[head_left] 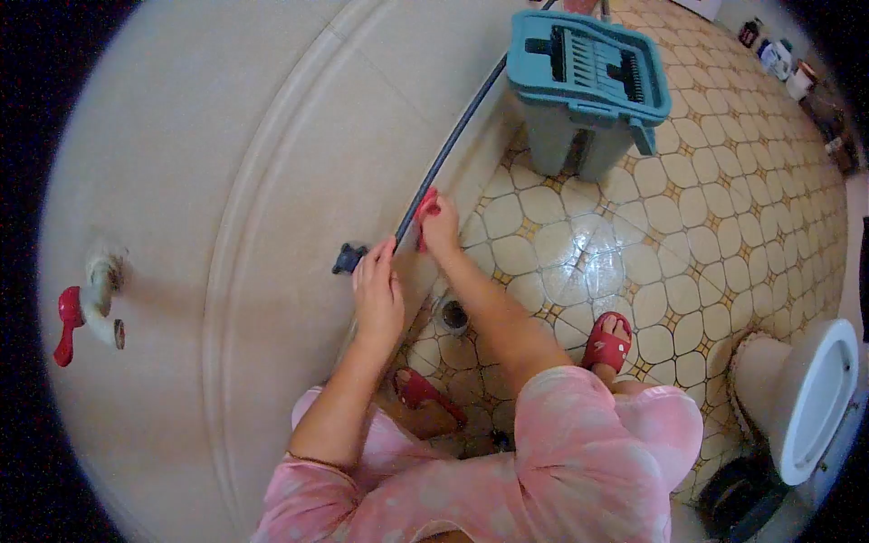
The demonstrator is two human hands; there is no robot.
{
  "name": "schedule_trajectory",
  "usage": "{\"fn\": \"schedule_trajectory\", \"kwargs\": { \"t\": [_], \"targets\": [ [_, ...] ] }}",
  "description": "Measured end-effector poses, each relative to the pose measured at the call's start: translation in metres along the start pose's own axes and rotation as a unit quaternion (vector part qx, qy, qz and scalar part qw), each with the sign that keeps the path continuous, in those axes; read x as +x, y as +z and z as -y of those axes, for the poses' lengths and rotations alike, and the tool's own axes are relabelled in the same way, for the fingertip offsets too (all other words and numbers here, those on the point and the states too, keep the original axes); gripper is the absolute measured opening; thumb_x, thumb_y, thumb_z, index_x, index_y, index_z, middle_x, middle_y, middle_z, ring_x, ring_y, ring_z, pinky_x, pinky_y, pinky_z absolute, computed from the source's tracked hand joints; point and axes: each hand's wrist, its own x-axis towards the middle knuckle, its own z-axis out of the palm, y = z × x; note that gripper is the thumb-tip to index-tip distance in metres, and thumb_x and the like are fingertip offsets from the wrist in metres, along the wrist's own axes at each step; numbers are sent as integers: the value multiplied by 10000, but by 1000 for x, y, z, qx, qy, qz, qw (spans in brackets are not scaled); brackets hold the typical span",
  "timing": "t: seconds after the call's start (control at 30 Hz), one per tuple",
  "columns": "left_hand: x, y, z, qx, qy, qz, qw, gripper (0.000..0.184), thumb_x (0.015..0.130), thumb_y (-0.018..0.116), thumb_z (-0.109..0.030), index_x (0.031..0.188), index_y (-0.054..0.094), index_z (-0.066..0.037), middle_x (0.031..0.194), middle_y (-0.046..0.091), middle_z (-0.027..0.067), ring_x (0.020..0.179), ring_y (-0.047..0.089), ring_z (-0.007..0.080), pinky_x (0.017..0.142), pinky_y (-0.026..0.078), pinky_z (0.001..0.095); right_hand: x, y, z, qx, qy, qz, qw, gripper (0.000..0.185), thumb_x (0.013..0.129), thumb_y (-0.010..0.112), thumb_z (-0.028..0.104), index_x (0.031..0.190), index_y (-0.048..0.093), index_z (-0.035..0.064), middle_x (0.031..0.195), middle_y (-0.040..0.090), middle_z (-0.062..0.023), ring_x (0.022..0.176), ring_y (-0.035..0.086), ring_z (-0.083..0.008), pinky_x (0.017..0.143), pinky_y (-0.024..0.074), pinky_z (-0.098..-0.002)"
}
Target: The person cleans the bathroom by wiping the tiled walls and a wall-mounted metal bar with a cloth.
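My left hand (378,288) lies against the pale tiled wall beside a dark knob (349,259), its fingertips at the lower end of a long dark pipe (453,140). The fingers look stretched out, and nothing shows in them. To its right, my right hand (438,226) is closed on a red cloth-like item (423,215) held low against the wall, just beside the pipe. Part of that item is hidden behind the fingers.
A teal and grey mop bucket (579,100) stands by the wall ahead. A tap with a red handle (68,324) juts out at left. Floor drain (454,315) near my feet; white toilet (819,398) at right. Bottles (777,59) stand at the far right wall.
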Motion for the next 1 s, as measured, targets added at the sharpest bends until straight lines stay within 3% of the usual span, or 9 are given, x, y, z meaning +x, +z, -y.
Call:
{"fn": "schedule_trajectory", "kwargs": {
  "t": [0.27,0.37,0.43,0.57,0.6,0.67,0.77,0.87,1.0],
  "targets": [
    [-1,-2,-2,-3,-14,14,1000,551,763,473,63,1290,409,-84,1229,455,168,1141,421,342,990,304,416,113,-15,-54,-28,80,-37,996,95,670,532,-21,736,575,32,732,595,-104,728,566,-248,664,438,-332],
    [1,-1,0,8,-6,20,1000,559,758,478,62,1293,402,-84,1233,452,170,1142,421,344,987,305,420,94,-10,-68,-58,7,-44,997,98,675,529,-23,744,575,31,729,591,-110,706,560,-244,649,438,-336],
    [1,-1,0,12,-1,18,1000,553,763,481,53,1292,402,-85,1236,451,169,1145,421,345,984,307,425,50,-1,-52,85,52,20,995,108,700,540,-22,788,574,32,798,583,-106,752,554,-234,660,440,-338],
    [3,5,2,21,-2,9,1000,529,779,490,23,1290,405,-86,1234,453,164,1145,422,341,976,309,435,-55,23,-60,-129,-97,-17,987,122,780,528,14,892,560,51,930,539,-76,868,526,-206,723,441,-326],
    [3,5,2,24,-7,9,1000,524,783,492,14,1290,406,-85,1233,454,162,1144,423,340,974,309,438,-67,27,-64,65,4,5,998,144,776,528,-1,906,559,53,942,536,-79,870,528,-208,734,443,-326],
    [4,5,2,16,-4,7,1000,517,788,496,2,1290,406,-84,1226,458,159,1135,428,338,964,314,437,-79,32,-72,433,202,48,877,191,768,529,-33,933,559,56,967,529,-84,875,533,-213,755,447,-324],
    [5,4,-1,8,-9,1,1000,467,793,496,-21,1255,437,-54,1194,470,156,1105,440,334,957,318,429,-72,30,-56,433,218,76,871,271,734,539,-91,969,554,44,1007,512,-92,897,537,-224,784,450,-315],
    [8,2,-4,-6,-6,-6,1000,450,789,497,-19,1236,453,-37,1176,475,155,1089,446,334,953,321,421,-50,16,0,-8,-142,90,986,247,737,517,-110,932,564,34,993,501,-73,893,537,-211,783,455,-303],
    [7,1,-1,-12,-1,-2,1000,456,778,498,5,1231,454,-29,1171,472,155,1081,446,336,946,326,417,-34,9,20,31,-115,102,988,187,737,519,-109,860,566,24,972,481,-63,891,529,-203,784,457,-292]
  ]
}}
